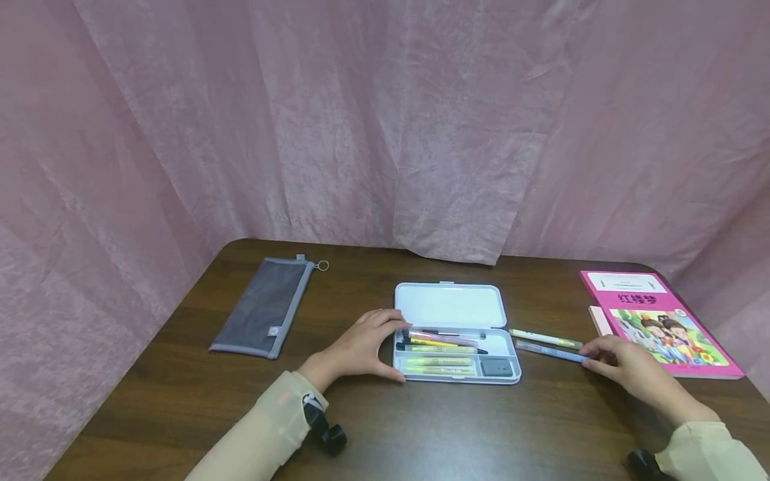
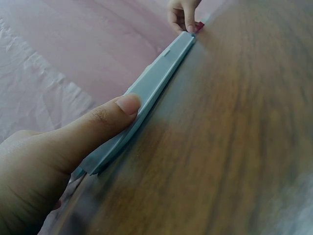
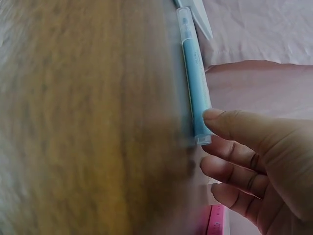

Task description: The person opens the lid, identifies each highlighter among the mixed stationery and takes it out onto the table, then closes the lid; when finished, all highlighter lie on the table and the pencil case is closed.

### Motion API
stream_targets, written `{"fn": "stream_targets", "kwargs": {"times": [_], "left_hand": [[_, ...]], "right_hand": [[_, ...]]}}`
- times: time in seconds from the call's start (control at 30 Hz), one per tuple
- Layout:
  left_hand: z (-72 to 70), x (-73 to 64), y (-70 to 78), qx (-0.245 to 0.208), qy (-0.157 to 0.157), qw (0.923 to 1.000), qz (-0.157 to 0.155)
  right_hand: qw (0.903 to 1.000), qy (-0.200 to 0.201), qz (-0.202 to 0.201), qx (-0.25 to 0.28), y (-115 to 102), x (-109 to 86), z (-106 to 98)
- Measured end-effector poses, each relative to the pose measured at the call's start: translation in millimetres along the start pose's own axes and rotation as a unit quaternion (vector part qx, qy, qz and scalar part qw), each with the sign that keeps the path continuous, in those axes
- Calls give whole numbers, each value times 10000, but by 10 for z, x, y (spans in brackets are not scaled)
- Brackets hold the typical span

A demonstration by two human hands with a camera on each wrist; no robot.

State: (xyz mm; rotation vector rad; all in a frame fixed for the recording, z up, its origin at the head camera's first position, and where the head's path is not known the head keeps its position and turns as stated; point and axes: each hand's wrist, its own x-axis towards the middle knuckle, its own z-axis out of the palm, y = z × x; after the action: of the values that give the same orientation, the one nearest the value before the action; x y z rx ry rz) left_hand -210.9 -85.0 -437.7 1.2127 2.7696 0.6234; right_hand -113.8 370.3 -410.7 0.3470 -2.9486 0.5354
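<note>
A white plastic pencil case (image 1: pixel 451 304) lies open, its lid tipped back. My left hand (image 1: pixel 363 344) grips its left end, thumb (image 2: pixel 128 105) along the front wall and fingers toward the back. Several pens and yellow highlighters (image 1: pixel 442 361) fill its compartments, with a dark grey eraser (image 1: pixel 496 367) at the front right. To the right of the case, my right hand (image 1: pixel 631 371) pinches the near end of a blue highlighter (image 3: pixel 196 83) between thumb and fingers. Just behind it lies a white pen with a yellow-green end (image 1: pixel 544 339).
A grey zip pouch (image 1: pixel 261 307) with a key ring lies on the left of the brown wooden table (image 1: pixel 385 434). At the right is a pink picture-covered book (image 1: pixel 664 327), with a white and pink item (image 1: pixel 600 321) partly under it. Pink curtains (image 1: pixel 373 120) hang behind the table.
</note>
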Motion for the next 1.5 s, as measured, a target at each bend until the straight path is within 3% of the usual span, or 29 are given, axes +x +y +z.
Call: {"fn": "stream_targets", "kwargs": {"times": [0.3,0.73,1.2,1.5], "left_hand": [[-21,9,19,39,11,10000,34],[-35,-10,36,-57,90,9999,61],[-10,-18,10,-36,99,9999,63],[0,-9,1,-20,98,9999,104]], "right_hand": [[9984,408,-381,-48,-76,4,-137],[9955,625,-656,-277,-317,164,-448],[9973,-72,-678,-281,-678,428,-611],[9967,-505,-640,-43,-940,608,-568]]}}
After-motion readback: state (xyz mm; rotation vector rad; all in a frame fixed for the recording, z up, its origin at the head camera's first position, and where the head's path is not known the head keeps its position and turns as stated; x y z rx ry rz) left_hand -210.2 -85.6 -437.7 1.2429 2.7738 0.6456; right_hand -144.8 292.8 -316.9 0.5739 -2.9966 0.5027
